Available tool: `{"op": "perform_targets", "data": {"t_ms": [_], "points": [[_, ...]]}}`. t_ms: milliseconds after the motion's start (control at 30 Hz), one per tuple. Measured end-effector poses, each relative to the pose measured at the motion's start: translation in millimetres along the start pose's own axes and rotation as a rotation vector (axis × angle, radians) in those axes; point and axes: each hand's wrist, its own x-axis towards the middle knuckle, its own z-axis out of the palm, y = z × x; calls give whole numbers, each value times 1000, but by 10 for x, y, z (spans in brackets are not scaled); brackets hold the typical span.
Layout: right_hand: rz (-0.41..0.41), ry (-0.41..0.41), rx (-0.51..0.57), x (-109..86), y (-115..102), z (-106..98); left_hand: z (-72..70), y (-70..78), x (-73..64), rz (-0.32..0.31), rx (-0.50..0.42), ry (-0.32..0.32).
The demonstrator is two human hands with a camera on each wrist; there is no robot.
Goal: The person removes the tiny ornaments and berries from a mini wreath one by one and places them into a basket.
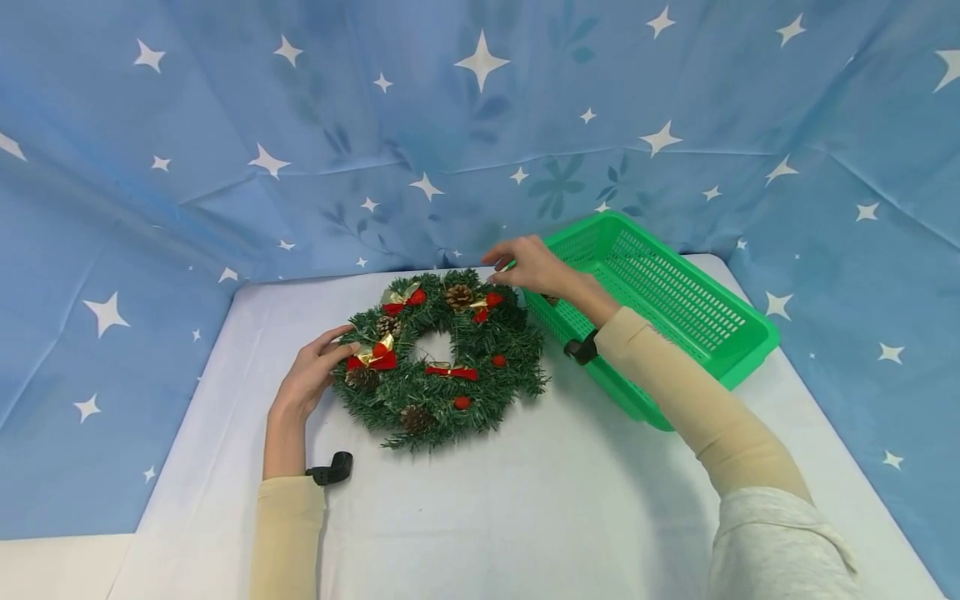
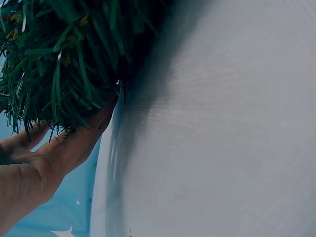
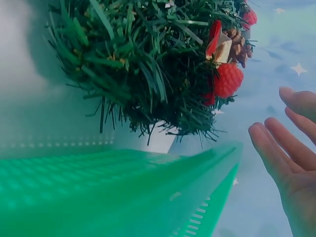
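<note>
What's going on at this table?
A person has a green wreath lying on the white-covered table; it carries bows, pinecones and red berries. The left hand holds the wreath's left edge, fingers underneath. The right hand, apparently empty, hovers by its far right edge. A green basket stands to the right, partly hidden by the right arm.
</note>
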Motion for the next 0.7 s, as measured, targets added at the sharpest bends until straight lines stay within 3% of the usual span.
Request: {"op": "perform_targets", "data": {"t_ms": [700], "points": [[11,-59,43,115,-42,238,-9,-18,-4,-9,-56,-24]]}}
